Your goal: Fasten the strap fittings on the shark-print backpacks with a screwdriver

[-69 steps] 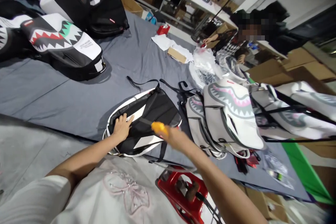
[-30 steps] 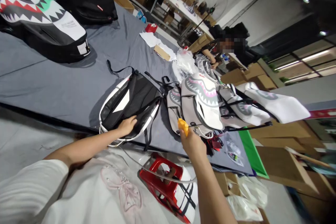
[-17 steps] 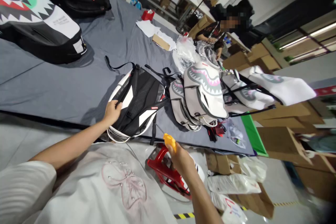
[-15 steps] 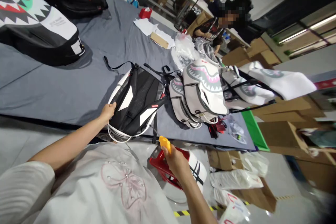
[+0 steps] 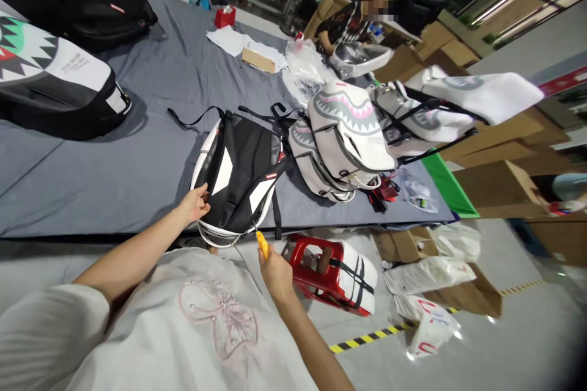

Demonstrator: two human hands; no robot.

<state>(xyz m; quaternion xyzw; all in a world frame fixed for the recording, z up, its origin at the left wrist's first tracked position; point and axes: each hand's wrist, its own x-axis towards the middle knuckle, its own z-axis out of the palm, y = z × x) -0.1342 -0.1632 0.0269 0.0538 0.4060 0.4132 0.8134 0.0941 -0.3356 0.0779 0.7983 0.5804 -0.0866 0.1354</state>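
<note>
A black and white backpack (image 5: 245,159) lies on the grey-covered table with its straps facing up, close to the front edge. My left hand (image 5: 195,203) is at its left side, fingers partly spread and touching the side panel. In my right hand (image 5: 275,269) is a yellow-handled tool (image 5: 262,244), closed in the fingers. Its thin metal tip reaches the lower right edge of the backpack. A white cord loops at the backpack's lower end.
Pale backpacks with shark-mouth prints (image 5: 351,128) stand to the right. More bags (image 5: 59,85) lie at the left. Across the table (image 5: 160,73) a person (image 5: 348,24) handles a plastic-wrapped item. A red stool (image 5: 321,269) stands on the floor below, near cardboard boxes (image 5: 495,189).
My right hand has moved left with the yellow tool, bringing its tip to the backpack's lower edge. The left hand's fingers have loosened and spread. The view has shifted.
</note>
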